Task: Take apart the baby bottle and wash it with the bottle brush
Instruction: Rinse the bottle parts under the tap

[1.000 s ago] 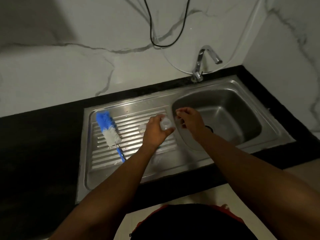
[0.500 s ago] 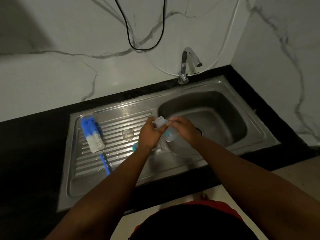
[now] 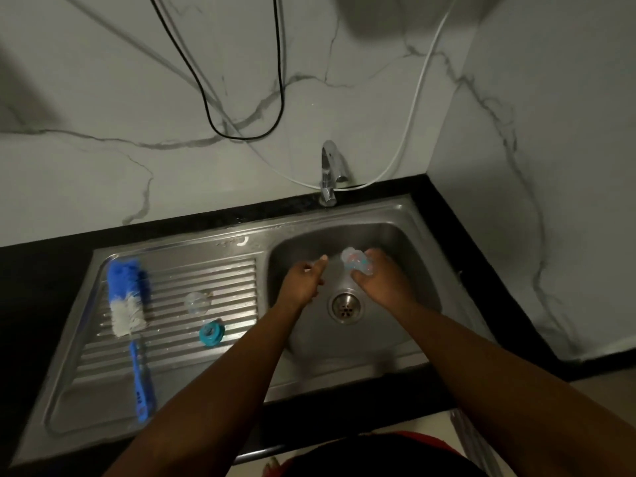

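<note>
I judge disassembly done: teal ring [image 3: 211, 333] and nipple [image 3: 196, 302] lie left of the drain [image 3: 345, 305], brush [image 3: 125, 304] farther left. Right hand [image 3: 382, 287] grips the bottle [image 3: 356, 263] just beyond the drain; left hand [image 3: 303, 282] loosely curled, empty. Scrubbing remains.

clear bottle [image 3: 358, 263] over the basin [image 3: 399, 241]; blue-white brush [image 3: 128, 304], teal ring [image 3: 211, 333], clear round piece [image 3: 196, 302] on drainboard [image 3: 227, 280]

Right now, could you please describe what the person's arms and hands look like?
The left arm and right arm are bare to the picture's edge: no sleeves, gloves, watch or bracelet shows. Neither the left hand nor the right hand shows a ring, though dim light could hide one.
</note>
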{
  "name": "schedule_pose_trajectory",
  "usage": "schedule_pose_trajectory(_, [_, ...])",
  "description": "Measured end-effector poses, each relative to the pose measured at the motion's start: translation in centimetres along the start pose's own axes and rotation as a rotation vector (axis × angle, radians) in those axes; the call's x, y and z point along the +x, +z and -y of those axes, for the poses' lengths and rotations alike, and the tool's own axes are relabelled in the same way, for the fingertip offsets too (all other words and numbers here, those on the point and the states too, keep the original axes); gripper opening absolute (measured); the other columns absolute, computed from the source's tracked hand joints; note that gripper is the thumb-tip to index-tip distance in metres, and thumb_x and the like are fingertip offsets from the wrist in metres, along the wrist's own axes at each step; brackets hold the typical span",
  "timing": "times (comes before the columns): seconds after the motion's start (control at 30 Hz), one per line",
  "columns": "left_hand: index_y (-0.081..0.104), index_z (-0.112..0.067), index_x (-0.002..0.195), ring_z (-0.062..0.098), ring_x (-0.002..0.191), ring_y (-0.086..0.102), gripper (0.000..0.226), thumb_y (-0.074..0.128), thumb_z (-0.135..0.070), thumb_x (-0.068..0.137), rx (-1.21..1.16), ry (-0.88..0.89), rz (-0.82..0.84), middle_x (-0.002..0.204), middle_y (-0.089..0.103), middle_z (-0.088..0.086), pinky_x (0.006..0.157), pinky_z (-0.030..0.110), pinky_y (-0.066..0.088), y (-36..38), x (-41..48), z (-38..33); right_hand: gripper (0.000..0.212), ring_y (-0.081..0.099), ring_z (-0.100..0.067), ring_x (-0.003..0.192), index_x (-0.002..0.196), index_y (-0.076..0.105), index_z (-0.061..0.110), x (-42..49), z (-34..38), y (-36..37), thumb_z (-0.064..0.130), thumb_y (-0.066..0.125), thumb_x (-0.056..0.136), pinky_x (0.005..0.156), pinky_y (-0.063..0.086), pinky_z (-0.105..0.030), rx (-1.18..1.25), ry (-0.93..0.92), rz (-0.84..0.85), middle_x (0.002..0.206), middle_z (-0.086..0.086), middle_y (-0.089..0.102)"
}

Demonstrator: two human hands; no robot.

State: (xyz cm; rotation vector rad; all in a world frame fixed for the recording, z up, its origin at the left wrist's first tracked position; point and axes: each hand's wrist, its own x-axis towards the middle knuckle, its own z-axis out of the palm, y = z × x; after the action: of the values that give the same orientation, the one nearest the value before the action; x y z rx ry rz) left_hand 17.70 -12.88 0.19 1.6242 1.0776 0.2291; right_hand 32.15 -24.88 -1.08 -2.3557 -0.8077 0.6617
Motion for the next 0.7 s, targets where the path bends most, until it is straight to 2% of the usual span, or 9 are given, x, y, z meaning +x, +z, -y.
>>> schedule_pose_trajectory(0.07, [0.064, -0.02, 0.1, 0.019, 0.073, 0.065, 0.035, 0.06, -0.054, 0.093, 0.001, 0.033, -0.024, 0.097, 0.073, 0.01, 0.059, 0.027, 0.051, 1.1, 0.7, -0.7, 0.076, 0.068, -0.017, 0.092, 0.12, 0.059, 0.031, 1.7, -3.2, -0.1, 0.074, 0.062, 0.057, 0.082, 0.058, -0.038, -0.054, 0.094, 0.116, 0.107, 0.008, 0.07])
schedule_pose_trajectory(0.13, [0.063, -0.027, 0.095, 0.019, 0.083, 0.069, 0.037, 0.062, -0.06, 0.08, 0.041, 0.073, -0.053, 0.098, 0.073, 0.005, 0.076, 0.038, 0.059, 1.8, 2.0, -0.7, 0.082, 0.068, -0.018, 0.096, 0.119, 0.063, 0.025, 1.9, -4.3, -0.8, 0.077, 0.067, 0.056, 0.085, 0.057, -0.035, -0.016, 0.132, 0.159, 0.109, 0.005, 0.071])
schedule_pose_trajectory(0.2, [0.063, -0.031, 0.096, 0.021, 0.092, 0.07, 0.034, 0.062, -0.059, 0.077, 0.106, 0.101, -0.078, 0.1, 0.072, 0.0, 0.089, 0.046, 0.057, 2.4, 3.4, -0.9, 0.063, 0.068, -0.018, 0.09, 0.113, 0.068, 0.018, 2.4, -4.5, -1.7, 0.064, 0.073, 0.071, 0.073, 0.056, -0.029, 0.092, 0.15, 0.134, 0.104, 0.001, 0.071])
schedule_pose_trajectory(0.27, [0.066, -0.027, 0.104, 0.021, 0.096, 0.068, 0.023, 0.065, -0.045, 0.089, 0.138, 0.132, -0.096, 0.103, 0.072, 0.001, 0.094, 0.042, 0.054, 2.6, 4.1, -2.4, 0.046, 0.067, -0.017, 0.082, 0.106, 0.07, 0.017, 3.2, -3.9, -2.5, 0.055, 0.071, 0.081, 0.06, 0.049, -0.024, 0.169, 0.162, 0.15, 0.098, -0.001, 0.071])
schedule_pose_trajectory(0.37, [0.067, -0.021, 0.102, 0.02, 0.095, 0.065, 0.015, 0.06, -0.034, 0.097, 0.206, 0.198, -0.127, 0.1, 0.071, 0.002, 0.091, 0.037, 0.052, 2.5, 5.9, -5.0, 0.038, 0.065, -0.014, 0.075, 0.097, 0.069, 0.019, 4.6, -2.7, -3.5, 0.056, 0.065, 0.086, 0.057, 0.047, -0.024, 0.254, 0.151, 0.194, 0.088, -0.001, 0.069])
schedule_pose_trajectory(0.5, [0.069, -0.017, 0.103, 0.023, 0.093, 0.065, 0.022, 0.058, -0.035, 0.097, 0.3, 0.236, -0.192, 0.099, 0.072, 0.005, 0.085, 0.036, 0.052, 2.2, 9.6, -8.4, 0.06, 0.068, -0.019, 0.084, 0.109, 0.067, 0.018, 7.4, -0.7, -4.0, 0.067, 0.062, 0.075, 0.053, 0.05, -0.025, 0.295, 0.161, 0.223, 0.1, -0.005, 0.07])
schedule_pose_trajectory(0.6, [0.069, -0.015, 0.1, 0.021, 0.091, 0.065, 0.02, 0.06, -0.032, 0.096, 0.31, 0.253, -0.211, 0.098, 0.072, 0.005, 0.082, 0.034, 0.051, 1.8, 11.8, -9.7, 0.04, 0.066, -0.02, 0.077, 0.098, 0.065, 0.02, 8.6, 0.9, -4.0, 0.057, 0.064, 0.085, 0.047, 0.048, -0.022, 0.346, 0.191, 0.253, 0.099, -0.006, 0.068])
schedule_pose_trajectory(0.7, [0.061, -0.018, 0.089, 0.019, 0.085, 0.062, 0.017, 0.058, -0.033, 0.097, 0.325, 0.229, -0.23, 0.089, 0.066, 0.001, 0.074, 0.029, 0.044, 1.8, 13.5, -10.5, 0.031, 0.068, -0.024, 0.085, 0.09, 0.063, 0.024, 9.9, 2.0, -3.6, 0.055, 0.067, 0.085, 0.063, 0.059, -0.032, 0.416, 0.265, 0.265, 0.104, -0.007, 0.067])
